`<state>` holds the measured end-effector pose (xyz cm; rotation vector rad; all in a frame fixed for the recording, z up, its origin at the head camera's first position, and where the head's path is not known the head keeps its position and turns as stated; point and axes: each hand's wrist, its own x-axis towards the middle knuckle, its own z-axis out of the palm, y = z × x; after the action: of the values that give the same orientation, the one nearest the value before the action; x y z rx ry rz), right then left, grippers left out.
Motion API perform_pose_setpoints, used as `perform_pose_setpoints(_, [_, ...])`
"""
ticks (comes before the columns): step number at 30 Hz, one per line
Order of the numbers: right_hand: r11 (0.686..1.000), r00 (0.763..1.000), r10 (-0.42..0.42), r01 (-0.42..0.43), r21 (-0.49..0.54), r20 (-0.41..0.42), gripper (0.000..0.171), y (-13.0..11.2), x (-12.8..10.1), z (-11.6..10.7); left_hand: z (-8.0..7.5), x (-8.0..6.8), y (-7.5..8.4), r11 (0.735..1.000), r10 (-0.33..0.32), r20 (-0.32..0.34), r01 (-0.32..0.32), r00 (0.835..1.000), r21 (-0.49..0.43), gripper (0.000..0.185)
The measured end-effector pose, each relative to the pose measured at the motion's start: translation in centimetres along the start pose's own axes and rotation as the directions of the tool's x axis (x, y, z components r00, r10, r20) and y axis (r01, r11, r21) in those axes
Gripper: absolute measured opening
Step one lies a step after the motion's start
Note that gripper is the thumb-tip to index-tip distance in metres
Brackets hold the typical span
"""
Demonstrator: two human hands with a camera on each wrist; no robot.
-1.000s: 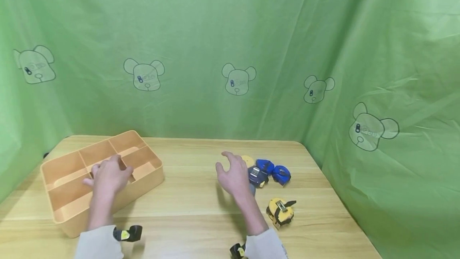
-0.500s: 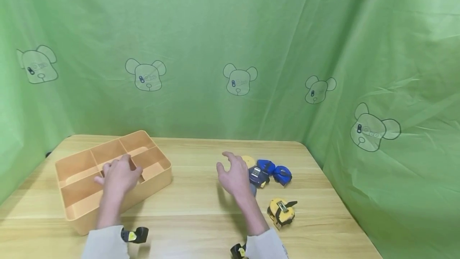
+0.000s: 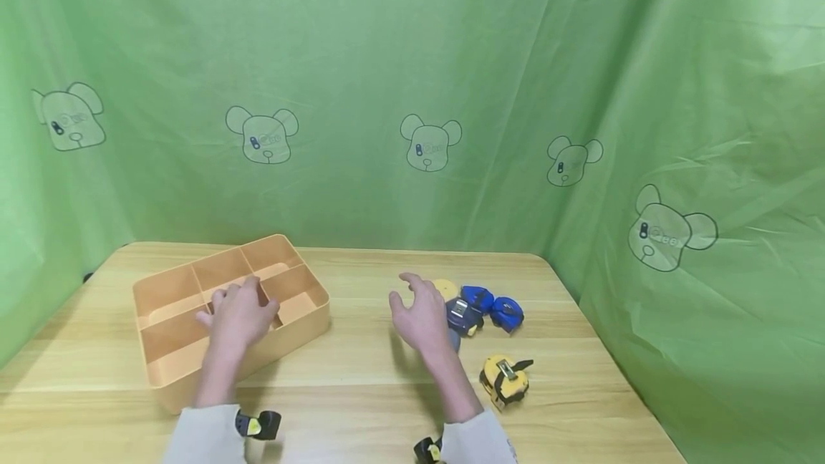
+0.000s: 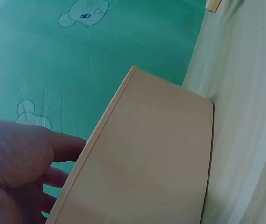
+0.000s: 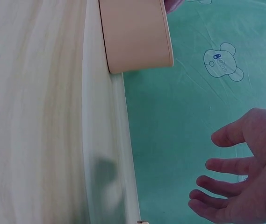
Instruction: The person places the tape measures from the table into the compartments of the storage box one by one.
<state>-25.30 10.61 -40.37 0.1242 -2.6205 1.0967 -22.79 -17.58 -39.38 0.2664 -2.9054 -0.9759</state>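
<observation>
The divided tray [image 3: 303,321] stands on the left half of the wooden table [image 3: 361,385], and the left hand [image 3: 240,318] grips it with fingers hooked over the inner partition; across the last second the tray has slid rightward toward the table's centre, so it now lies nearer the tape measures. The right hand [image 3: 422,315] hovers with fingers spread and holding nothing, unmoved, just beside the dark blue tape measure [image 3: 462,316]. Two blue tape measures [image 3: 493,306] lie beyond, and the yellow tape measure [image 3: 505,379] sits nearer the front edge.
</observation>
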Motion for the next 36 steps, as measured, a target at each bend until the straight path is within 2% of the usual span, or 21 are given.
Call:
perform_pose_setpoints(13, [1.0, 0.999, 0.028, -0.028, 0.002, 0.022, 0.044, 0.2, 0.0, 0.1, 1.8, -0.6, 2.4, 0.997, 0.074, -0.01, -0.073, 0.997, 0.026, 0.066])
perform_pose_setpoints(27, [0.999, 0.998, 0.02, -0.021, 0.027, 0.054, 0.041, 0.4, 0.1, 0.1, 3.9, -1.4, 4.5, 0.987, 0.15, -0.041, -0.147, 0.988, 0.059, 0.061])
perform_pose_setpoints(36, [0.998, 0.997, 0.016, -0.021, 0.062, 0.075, 0.041, 0.3, 0.1, -0.3, 5.1, -1.5, 5.5, 0.985, 0.173, -0.026, -0.173, 0.985, 0.021, 0.062])
